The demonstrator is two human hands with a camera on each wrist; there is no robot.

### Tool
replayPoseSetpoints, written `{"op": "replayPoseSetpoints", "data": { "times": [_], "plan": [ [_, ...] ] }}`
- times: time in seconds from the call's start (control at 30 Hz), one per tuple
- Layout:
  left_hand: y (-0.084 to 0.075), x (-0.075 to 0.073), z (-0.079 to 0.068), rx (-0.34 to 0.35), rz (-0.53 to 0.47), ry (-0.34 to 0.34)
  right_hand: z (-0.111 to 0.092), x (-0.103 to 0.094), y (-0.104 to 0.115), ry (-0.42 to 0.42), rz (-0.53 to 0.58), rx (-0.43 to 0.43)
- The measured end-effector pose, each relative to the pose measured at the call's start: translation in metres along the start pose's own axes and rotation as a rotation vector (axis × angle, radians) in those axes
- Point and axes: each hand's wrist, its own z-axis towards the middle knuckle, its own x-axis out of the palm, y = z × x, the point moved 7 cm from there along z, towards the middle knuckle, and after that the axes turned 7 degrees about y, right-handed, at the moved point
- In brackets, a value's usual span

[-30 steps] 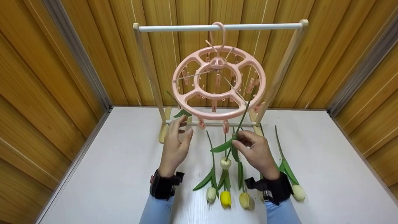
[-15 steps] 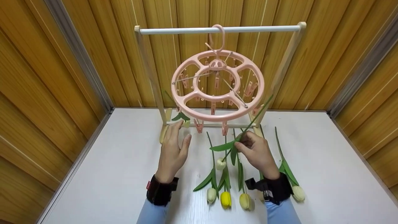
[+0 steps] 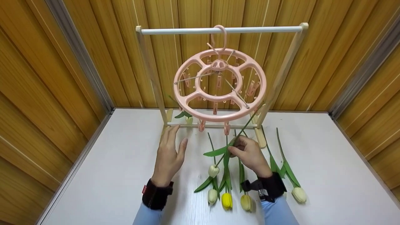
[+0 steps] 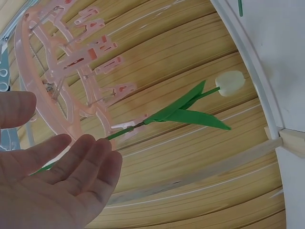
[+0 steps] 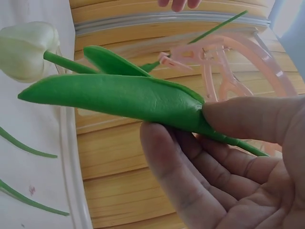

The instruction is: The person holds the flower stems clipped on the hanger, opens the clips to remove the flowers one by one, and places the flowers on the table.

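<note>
My right hand (image 3: pixel 248 154) pinches a white artificial tulip (image 3: pixel 213 171) by its green stem where the leaves join. The bloom points down toward me, and the stem rises toward the front right of a round pink clip hanger (image 3: pixel 215 117). In the right wrist view, thumb and fingers press the leaf base (image 5: pixel 190 112). My left hand (image 3: pixel 168 156) is held out with its fingers extended, holding nothing, below the hanger's left side. Another white tulip (image 4: pixel 230 83) hangs bloom-down from a clip there, its stem passing behind my left fingertips in the left wrist view.
The hanger hooks over a white rod (image 3: pixel 181 31) on a wooden rack, with several pink clips dangling. On the white table lie a pale tulip (image 3: pixel 212 196), a yellow tulip (image 3: pixel 227 200), a cream tulip (image 3: pixel 246 202) and a white tulip (image 3: pixel 299 194). Wood-panel walls stand around.
My left hand has drawn back down and left from the hanging tulip. My right hand has moved slightly left and down; its tulip has tilted, the bloom swinging left. The hanger has swayed slightly.
</note>
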Motion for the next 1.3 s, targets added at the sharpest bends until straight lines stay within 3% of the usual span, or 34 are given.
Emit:
{"op": "replayPoseSetpoints", "data": {
  "times": [0.47, 0.77, 1.3],
  "plan": [
    [0.004, -0.001, -0.001, 0.043, 0.016, -0.017, 0.009, 0.024, -0.018, 0.096, 0.130, 0.102],
    [0.010, 0.003, -0.003, -0.014, 0.114, 0.008, 0.013, 0.036, -0.024, 0.136, 0.180, 0.114],
    [0.015, 0.003, -0.002, -0.049, 0.145, 0.021, 0.017, 0.070, -0.030, 0.230, 0.175, 0.149]
  ]
}}
